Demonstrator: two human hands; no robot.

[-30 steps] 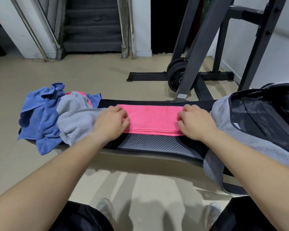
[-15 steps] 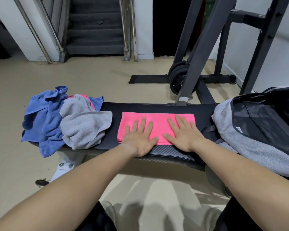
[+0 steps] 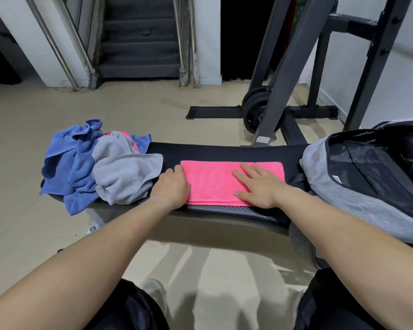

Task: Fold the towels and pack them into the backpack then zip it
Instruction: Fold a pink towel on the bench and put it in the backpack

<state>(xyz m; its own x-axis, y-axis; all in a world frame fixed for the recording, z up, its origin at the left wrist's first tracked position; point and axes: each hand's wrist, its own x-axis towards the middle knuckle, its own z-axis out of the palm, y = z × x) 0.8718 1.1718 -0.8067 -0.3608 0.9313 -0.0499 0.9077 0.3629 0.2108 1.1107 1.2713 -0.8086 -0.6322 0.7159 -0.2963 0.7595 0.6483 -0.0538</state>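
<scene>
A folded pink towel [image 3: 212,182] lies flat along the black bench [image 3: 224,151]. My left hand [image 3: 171,189] is at the towel's left end, with its fingers curled over that edge. My right hand [image 3: 258,186] presses flat on the right half, fingers straight and spread. The grey backpack [image 3: 343,201] lies on the bench's right end, its black inside open towards me. At the bench's left end is a loose pile of a blue towel [image 3: 65,167], a grey towel [image 3: 124,177] and a bit of another pink one [image 3: 119,134].
A black rack frame [image 3: 284,75] with weight plates [image 3: 255,108] stands on the floor behind the bench. A staircase [image 3: 141,44] with metal rails rises at the back. My legs and shoes are below the bench's near edge.
Both hands lay flat side by side on the towel's middle. My left hand has slid to the left end and curled there, and my right hand has slid to the right.
</scene>
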